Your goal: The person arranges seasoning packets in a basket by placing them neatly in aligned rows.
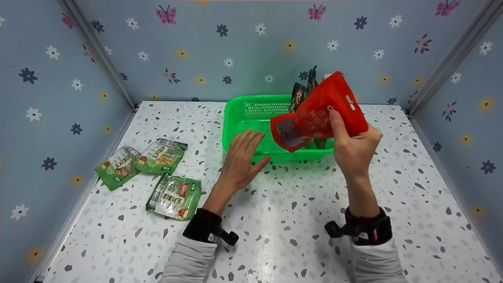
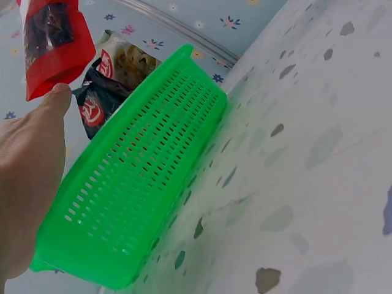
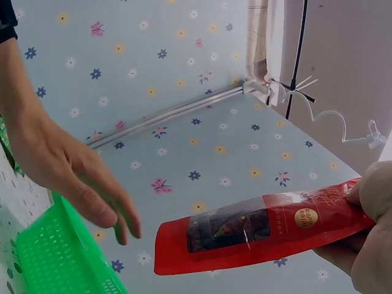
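My right hand grips a red snack pouch by its end with the hang hole, thumb on top. The pouch is tilted above the green plastic basket, its clear window toward the lower left. In the right wrist view the pouch shows dark contents through that window. My left hand hovers at the basket's front left with fingers extended, holding nothing. Dark packets stand in the right part of the basket, partly hidden by the pouch; in the left wrist view a black packet shows a red emblem.
Several green snack packets lie on the speckled white table at the left. Flower-patterned panels wall the table at the back and both sides. The basket stands near the back panel.
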A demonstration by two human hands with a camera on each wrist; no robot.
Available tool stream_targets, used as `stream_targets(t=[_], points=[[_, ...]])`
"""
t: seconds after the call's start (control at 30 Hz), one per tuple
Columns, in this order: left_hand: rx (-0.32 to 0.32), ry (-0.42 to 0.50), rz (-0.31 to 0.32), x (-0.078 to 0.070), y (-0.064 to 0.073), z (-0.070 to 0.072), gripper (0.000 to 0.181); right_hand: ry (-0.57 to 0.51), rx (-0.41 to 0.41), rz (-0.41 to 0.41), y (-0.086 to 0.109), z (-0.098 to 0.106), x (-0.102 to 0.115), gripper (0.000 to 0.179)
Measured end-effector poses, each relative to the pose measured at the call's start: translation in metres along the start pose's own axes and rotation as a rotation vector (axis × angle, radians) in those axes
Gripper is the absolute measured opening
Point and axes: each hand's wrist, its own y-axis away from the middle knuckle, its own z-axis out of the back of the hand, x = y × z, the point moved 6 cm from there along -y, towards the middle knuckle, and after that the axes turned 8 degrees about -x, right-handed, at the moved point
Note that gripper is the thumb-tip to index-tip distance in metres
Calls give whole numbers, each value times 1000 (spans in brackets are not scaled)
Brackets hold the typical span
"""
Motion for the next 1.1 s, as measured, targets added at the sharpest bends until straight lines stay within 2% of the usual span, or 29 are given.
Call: stream_targets(t=[0.17,0.47,0.83,1.1], points=[[65,-93,15,10,8,-11,62,4,-2,0,0,0,1,35],[72,-260,-6,13,12,-11,38,-36,-18,17,0,-1,2,29],[55,-278,-26,13,13,-13,23,-37,-26,9,3,-2,2,31],[48,-323,-42,4,16,-15,29,-62,-75,96,4,-2,2,29]])
